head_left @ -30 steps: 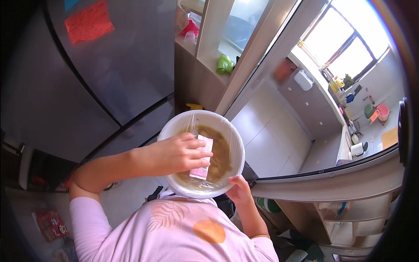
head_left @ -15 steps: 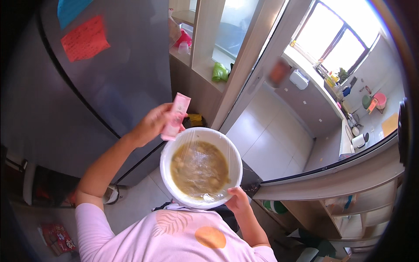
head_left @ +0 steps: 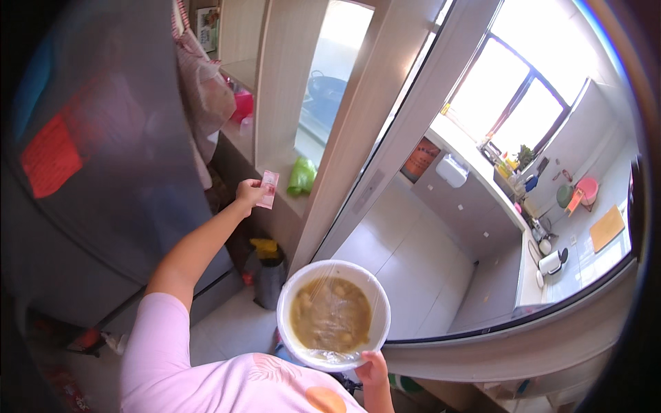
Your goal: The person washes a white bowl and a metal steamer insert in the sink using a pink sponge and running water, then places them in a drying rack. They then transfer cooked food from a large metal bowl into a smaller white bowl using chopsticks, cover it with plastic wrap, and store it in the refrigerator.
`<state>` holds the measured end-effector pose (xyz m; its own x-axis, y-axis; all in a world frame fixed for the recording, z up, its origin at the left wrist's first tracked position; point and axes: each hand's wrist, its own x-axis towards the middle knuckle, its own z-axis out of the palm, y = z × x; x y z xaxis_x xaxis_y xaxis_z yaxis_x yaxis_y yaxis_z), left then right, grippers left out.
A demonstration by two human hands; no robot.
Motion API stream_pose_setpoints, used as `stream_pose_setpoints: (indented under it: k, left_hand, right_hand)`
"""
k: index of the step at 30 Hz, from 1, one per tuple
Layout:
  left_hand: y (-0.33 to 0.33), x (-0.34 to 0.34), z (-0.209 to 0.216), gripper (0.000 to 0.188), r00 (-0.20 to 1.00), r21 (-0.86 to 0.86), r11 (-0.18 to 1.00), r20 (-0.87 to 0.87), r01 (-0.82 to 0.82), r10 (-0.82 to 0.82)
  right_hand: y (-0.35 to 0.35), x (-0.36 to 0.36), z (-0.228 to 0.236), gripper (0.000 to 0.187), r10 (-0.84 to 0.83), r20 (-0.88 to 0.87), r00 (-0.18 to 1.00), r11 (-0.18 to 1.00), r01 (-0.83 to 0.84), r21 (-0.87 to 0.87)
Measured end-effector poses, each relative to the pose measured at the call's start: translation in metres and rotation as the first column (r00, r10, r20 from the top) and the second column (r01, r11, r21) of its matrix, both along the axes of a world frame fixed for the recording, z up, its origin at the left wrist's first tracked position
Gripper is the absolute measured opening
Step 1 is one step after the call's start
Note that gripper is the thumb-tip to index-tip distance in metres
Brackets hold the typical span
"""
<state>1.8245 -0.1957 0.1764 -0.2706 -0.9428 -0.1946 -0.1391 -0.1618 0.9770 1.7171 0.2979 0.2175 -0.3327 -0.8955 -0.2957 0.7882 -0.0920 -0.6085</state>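
Note:
My right hand grips the lower right rim of a white bowl. Clear plastic wrap is stretched over its top, and a brownish soup with lumps shows through. Reaching forward and left, my left hand is closed on a small pink box. The box is held in front of a light wood shelf unit, close to a crumpled green plastic bag on its ledge.
A grey fridge with a red note stands to the left. Below the shelf is a dark bin. On the right, a sliding door frame opens onto a kitchen with a counter. An apron-like cloth hangs beside the fridge.
My left hand has carried the pink box away from the bowl, forward toward the shelf. The view has turned, and the bowl now appears lower, still in my right hand.

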Motion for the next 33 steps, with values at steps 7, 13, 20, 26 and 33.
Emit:
stream_pose_setpoints:
  k: [7, 13, 20, 26, 33]
  left_hand:
    - [-0.062, -0.063, -0.021, 0.026, 0.853, -0.767, 0.642, 0.332, -0.004, 0.402]
    - [0.107, -0.050, 0.101, 0.010, 0.927, -0.796, 0.498, 0.206, 0.345, -0.313]
    - [0.206, 0.038, 0.103, 0.023, 0.901, -0.485, 0.763, 0.161, 0.428, -0.403]
    - [0.265, 0.132, 0.061, 0.054, 0.771, 0.484, 0.659, -0.590, 0.576, -0.240]
    - [0.353, 0.230, 0.066, 0.054, 0.771, 0.456, 0.803, -0.637, 0.384, -0.007]
  right_hand:
    - [-0.025, -0.066, -0.005, 0.055, -0.048, -0.062, 0.997, 0.998, 0.051, 0.048]
    - [-0.037, -0.090, -0.007, 0.053, -0.027, -0.096, 0.995, 0.997, 0.034, 0.065]
    - [-0.060, -0.068, -0.001, 0.060, 0.142, 0.014, 0.990, 0.988, -0.143, 0.057]
    - [-0.062, -0.021, 0.005, 0.058, 0.284, 0.002, 0.959, 0.957, -0.283, 0.059]
    - [-0.045, 0.067, 0.008, 0.054, 0.390, -0.080, 0.917, 0.921, -0.387, 0.050]
